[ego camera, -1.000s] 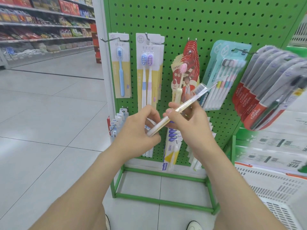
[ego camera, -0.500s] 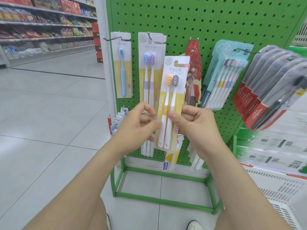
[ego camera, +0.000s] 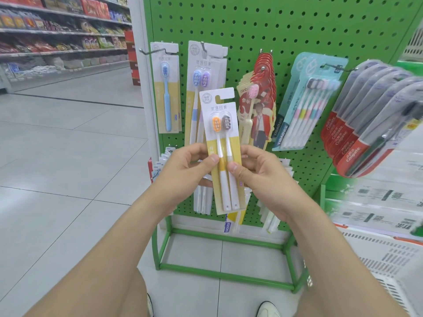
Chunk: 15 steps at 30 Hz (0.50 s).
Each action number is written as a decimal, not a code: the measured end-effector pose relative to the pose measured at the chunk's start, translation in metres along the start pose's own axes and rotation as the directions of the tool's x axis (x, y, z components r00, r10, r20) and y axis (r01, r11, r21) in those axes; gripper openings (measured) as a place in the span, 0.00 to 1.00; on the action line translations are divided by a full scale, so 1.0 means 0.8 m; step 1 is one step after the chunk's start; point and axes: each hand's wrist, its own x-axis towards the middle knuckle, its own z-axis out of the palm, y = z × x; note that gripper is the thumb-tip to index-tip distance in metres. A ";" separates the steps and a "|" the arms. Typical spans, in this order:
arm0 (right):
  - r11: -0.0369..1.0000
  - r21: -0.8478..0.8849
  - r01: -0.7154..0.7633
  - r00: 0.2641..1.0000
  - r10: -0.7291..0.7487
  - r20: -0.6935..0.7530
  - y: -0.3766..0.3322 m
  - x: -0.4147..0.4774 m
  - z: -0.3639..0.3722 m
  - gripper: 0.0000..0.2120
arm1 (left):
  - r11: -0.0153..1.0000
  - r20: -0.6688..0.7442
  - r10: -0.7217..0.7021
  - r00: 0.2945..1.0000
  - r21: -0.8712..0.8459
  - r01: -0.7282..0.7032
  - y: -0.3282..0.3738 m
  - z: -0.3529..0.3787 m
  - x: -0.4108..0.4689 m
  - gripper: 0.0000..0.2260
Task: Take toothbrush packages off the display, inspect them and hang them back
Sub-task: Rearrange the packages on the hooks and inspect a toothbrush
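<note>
I hold a two-brush toothbrush package (ego camera: 223, 143) upright in front of the green pegboard display (ego camera: 286, 28), its front facing me, with one orange and one grey brush head. My left hand (ego camera: 185, 170) grips its left edge, thumb on the front. My right hand (ego camera: 263, 177) grips its right edge the same way. Behind it hang a blue single-brush package (ego camera: 167, 88) and a blue-and-purple twin package (ego camera: 201, 72) on hooks.
Red carded brushes (ego camera: 258, 104), a teal multi-brush pack (ego camera: 309, 99) and Colgate packs (ego camera: 370, 120) hang to the right. More packages hang low on the board. A white basket (ego camera: 384, 255) sits at lower right. Tiled aisle floor and stocked shelves (ego camera: 57, 30) lie to the left.
The package was tilted edge-on a second ago; both hands turned it upright with its front toward me, and now hold it a little steadier and straighter.
</note>
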 end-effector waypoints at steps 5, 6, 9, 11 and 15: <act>1.000 -0.018 0.013 1.000 -0.012 0.018 -0.001 -0.001 0.002 0.12 | 0.999 -0.008 -0.024 1.000 -0.030 0.024 0.002 0.003 -0.001 0.09; 1.000 -0.025 0.018 1.000 -0.018 0.012 -0.001 -0.001 0.002 0.12 | 0.999 -0.011 -0.025 1.000 -0.033 0.024 0.002 0.003 -0.001 0.10; 0.999 -0.020 0.032 0.999 -0.032 -0.017 -0.001 0.000 0.002 0.11 | 0.999 -0.019 -0.020 1.000 -0.035 0.020 0.004 0.004 -0.002 0.09; 0.999 -0.001 0.038 0.999 -0.038 -0.038 -0.003 -0.001 0.003 0.11 | 0.999 -0.017 -0.009 1.000 -0.039 0.008 0.005 0.004 -0.003 0.09; 1.000 -0.005 0.015 0.999 -0.015 -0.043 -0.005 -0.001 0.004 0.10 | 1.000 -0.018 -0.005 1.000 -0.026 0.005 0.006 0.003 -0.004 0.09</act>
